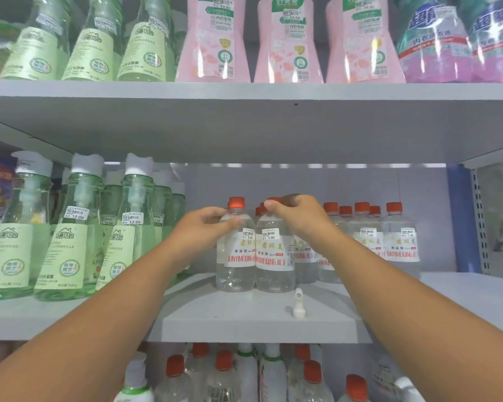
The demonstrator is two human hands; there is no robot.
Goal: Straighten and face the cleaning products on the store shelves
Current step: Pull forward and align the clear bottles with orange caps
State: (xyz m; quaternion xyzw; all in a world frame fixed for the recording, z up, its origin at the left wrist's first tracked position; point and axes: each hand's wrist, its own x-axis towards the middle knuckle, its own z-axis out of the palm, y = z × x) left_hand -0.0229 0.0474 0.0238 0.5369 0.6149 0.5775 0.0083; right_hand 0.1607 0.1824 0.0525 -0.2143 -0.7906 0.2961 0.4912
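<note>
Two forearms in view, entering from near left and near right corners. Both bare from frame edge to wrist: no sleeves, gloves, watch, bands or rings visible. Left hand [208, 224]: bare, short trimmed nails. Right hand [298, 217]: bare, thumbnail short and pale. No markings visible on forearms.

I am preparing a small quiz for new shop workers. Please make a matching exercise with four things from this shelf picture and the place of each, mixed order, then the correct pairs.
Things:
1. pink bottles
2. green bottles with 12.00 stickers
3. small white loose cap
4. clear bottle in the left hand

Places:
A. middle shelf, left part
B. lying on the middle shelf, in front of the clear bottles
C. top shelf, centre
D. middle shelf, front row, beside the bottle under the right hand

Pairs: 1-C, 2-A, 3-B, 4-D
</note>
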